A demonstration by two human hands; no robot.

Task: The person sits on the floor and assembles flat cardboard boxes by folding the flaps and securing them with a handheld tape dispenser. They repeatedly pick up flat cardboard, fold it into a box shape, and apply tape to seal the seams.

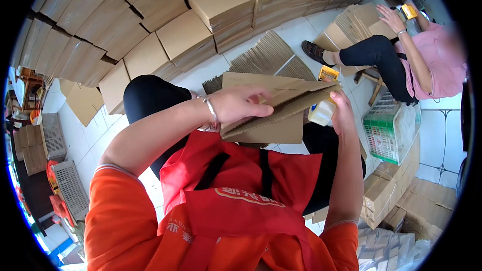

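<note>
A folded brown cardboard carton [281, 86] lies flattened across my lap, its layers parting along the edge nearest me. My left hand [240, 104], with a silver bangle at the wrist, rests over its left part; the fingers are bent and spread apart, slightly blurred. At the carton's right corner, my right hand [342, 114] is closed round a pale bottle-like thing [321, 113] with a bit of blue and yellow on it. The cardboard corner touches that hand's thumb. Just above this corner shows a yellow-and-black piece [329, 74]; whether it belongs to the same thing I cannot tell.
Beyond my knees a fanned stack of flat cardboard [266, 55] lies on white tiles. Stacked cartons [221, 0] line the far side. A seated person in pink [427, 65] works at the right with a yellow thing, near a green-and-white basket [386, 125].
</note>
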